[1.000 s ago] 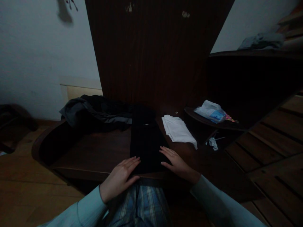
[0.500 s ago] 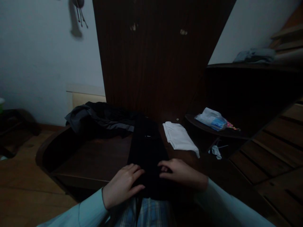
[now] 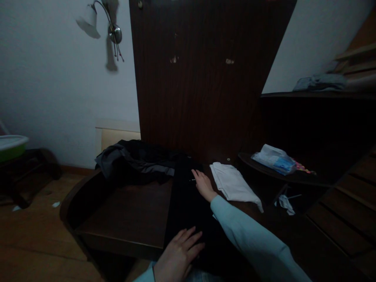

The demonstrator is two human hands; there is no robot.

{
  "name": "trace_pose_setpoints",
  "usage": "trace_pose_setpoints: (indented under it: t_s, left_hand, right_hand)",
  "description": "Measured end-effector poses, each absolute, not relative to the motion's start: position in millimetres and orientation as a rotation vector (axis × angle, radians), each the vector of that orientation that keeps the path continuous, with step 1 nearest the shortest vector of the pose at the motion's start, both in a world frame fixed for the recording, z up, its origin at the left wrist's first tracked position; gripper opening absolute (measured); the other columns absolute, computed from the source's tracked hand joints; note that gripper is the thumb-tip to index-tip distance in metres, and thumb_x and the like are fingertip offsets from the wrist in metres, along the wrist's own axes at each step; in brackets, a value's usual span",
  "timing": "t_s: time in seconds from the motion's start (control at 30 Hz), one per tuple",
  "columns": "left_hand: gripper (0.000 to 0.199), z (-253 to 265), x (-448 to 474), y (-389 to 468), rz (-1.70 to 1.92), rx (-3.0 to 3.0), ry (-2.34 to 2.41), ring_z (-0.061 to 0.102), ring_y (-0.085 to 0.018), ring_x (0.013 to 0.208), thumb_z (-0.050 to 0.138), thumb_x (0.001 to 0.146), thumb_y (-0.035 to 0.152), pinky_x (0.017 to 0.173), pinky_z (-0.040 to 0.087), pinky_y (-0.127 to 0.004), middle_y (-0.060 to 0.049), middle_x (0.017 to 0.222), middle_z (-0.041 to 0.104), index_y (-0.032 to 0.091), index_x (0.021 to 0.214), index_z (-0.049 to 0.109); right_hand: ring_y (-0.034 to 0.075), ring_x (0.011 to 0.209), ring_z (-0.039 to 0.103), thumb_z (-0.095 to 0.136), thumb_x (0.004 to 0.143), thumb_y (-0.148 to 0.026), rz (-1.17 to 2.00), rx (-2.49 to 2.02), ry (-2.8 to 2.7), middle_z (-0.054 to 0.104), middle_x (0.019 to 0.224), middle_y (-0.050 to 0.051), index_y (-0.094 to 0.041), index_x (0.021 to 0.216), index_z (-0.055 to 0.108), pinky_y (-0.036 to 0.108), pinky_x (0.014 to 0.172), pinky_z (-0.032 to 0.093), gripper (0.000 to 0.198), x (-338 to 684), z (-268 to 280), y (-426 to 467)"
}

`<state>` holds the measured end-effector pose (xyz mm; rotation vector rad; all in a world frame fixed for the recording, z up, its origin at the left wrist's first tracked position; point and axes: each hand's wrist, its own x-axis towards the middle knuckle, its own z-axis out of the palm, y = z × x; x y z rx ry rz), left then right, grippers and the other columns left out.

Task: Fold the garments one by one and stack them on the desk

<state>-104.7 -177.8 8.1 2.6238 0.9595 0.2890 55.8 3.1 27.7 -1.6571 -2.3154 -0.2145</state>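
Observation:
A long piece of black clothing (image 3: 183,203) lies flat over the dark wooden desk, its near end toward my lap; a small pale logo shows near its far end. My right hand (image 3: 203,184) reaches out and rests on it beside that logo, fingers stretched. Close to me, my left hand (image 3: 182,252) lies on the near part of the cloth with its fingers spread. Neither hand grips anything. Just right of my right hand is a folded white cloth (image 3: 235,182). Behind and to the left sits a crumpled heap of black and grey clothes (image 3: 132,160).
The desk (image 3: 126,215) has a curved raised left edge. A dark upright panel (image 3: 205,98) stands behind it. On the right, a shelf (image 3: 264,168) carries a plastic packet (image 3: 274,159). A wall lamp (image 3: 114,33) and a green basin (image 3: 13,148) are at left.
My right hand has moved forward along the black clothing to its far part, its fingers straightening. My left hand sits lower and farther right in view. The camera has tilted up a little.

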Motion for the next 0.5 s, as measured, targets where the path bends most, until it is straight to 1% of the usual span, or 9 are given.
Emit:
trace_pose_setpoints:
  t_s: [0.07,0.1,0.17,0.23,0.3,0.33,0.37,0.43,0.5]
  left_hand:
    - [0.053,15,-114,-178,0.335,2.614,0.932,0.029,-0.021,0.126,0.042,0.076,0.007,0.101,0.028,-0.042,0.001,0.136,0.036,0.032,0.123,0.038]
    - [0.049,18,-120,-178,0.346,2.606,0.916,0.030,-0.020,0.125,0.042,0.078,0.009,0.101,0.028,-0.041,0.002,0.134,0.038,0.032,0.122,0.040]
    - [0.044,22,-132,-179,0.344,2.589,0.882,0.033,-0.021,0.123,0.048,0.078,0.020,0.101,0.029,-0.039,0.002,0.132,0.042,0.031,0.120,0.041]
    - [0.055,21,-142,-181,0.318,2.590,0.874,0.034,-0.023,0.122,0.058,0.072,0.032,0.101,0.028,-0.040,0.000,0.131,0.043,0.030,0.123,0.038]
    - [0.066,15,-149,-182,0.298,2.622,0.898,0.032,-0.025,0.123,0.062,0.066,0.030,0.102,0.025,-0.044,-0.003,0.133,0.040,0.028,0.126,0.034]
    - [0.065,12,-152,-183,0.304,2.644,0.911,0.032,-0.025,0.123,0.061,0.067,0.025,0.103,0.023,-0.045,-0.004,0.134,0.039,0.028,0.126,0.034]
    - [0.061,9,-154,-183,0.325,2.663,0.916,0.032,-0.024,0.123,0.057,0.068,0.020,0.103,0.023,-0.044,-0.003,0.133,0.039,0.028,0.125,0.035]
    - [0.050,7,-157,-182,0.392,2.674,0.906,0.036,-0.021,0.121,0.048,0.072,0.012,0.102,0.027,-0.040,-0.001,0.130,0.045,0.028,0.119,0.042]
    - [0.040,9,-160,-180,0.461,2.651,0.897,0.041,-0.017,0.117,0.041,0.076,0.009,0.099,0.032,-0.034,0.000,0.122,0.052,0.027,0.110,0.049]
  right_hand:
    - [0.022,0.098,0.053,0.035,0.074,-0.001,-0.277,-1.719,-2.372,0.054,0.110,0.015,-0.017,0.121,0.042,0.032,0.077,0.043,0.050,55,39,3]
    - [0.021,0.094,0.055,0.035,0.076,-0.002,-0.305,-1.741,-2.387,0.056,0.105,0.014,-0.017,0.118,0.045,0.031,0.073,0.044,0.046,55,45,2]
    - [0.021,0.088,0.057,0.036,0.076,-0.005,-0.321,-1.768,-2.385,0.058,0.101,0.013,-0.017,0.109,0.051,0.029,0.069,0.044,0.038,54,59,0]
    - [0.021,0.085,0.059,0.039,0.075,-0.007,-0.249,-1.804,-2.369,0.060,0.097,0.012,-0.017,0.101,0.056,0.029,0.068,0.044,0.032,52,72,-2]
    - [0.021,0.082,0.060,0.043,0.072,-0.009,-0.084,-1.827,-2.356,0.063,0.090,0.010,-0.017,0.093,0.060,0.029,0.068,0.044,0.028,50,80,-2]
    - [0.021,0.080,0.060,0.046,0.071,-0.011,0.039,-1.820,-2.353,0.064,0.086,0.008,-0.018,0.087,0.063,0.028,0.068,0.044,0.024,50,83,0]
    - [0.020,0.076,0.060,0.049,0.069,-0.013,0.193,-1.798,-2.342,0.065,0.080,0.007,-0.017,0.080,0.064,0.028,0.066,0.044,0.019,50,85,3]
    - [0.018,0.065,0.060,0.056,0.064,-0.016,0.529,-1.697,-2.216,0.065,0.067,0.003,-0.017,0.065,0.065,0.026,0.061,0.044,0.009,53,88,11]
    - [0.015,0.056,0.058,0.059,0.061,-0.017,0.720,-1.584,-2.014,0.062,0.057,0.000,-0.017,0.057,0.063,0.025,0.057,0.045,0.006,63,90,21]
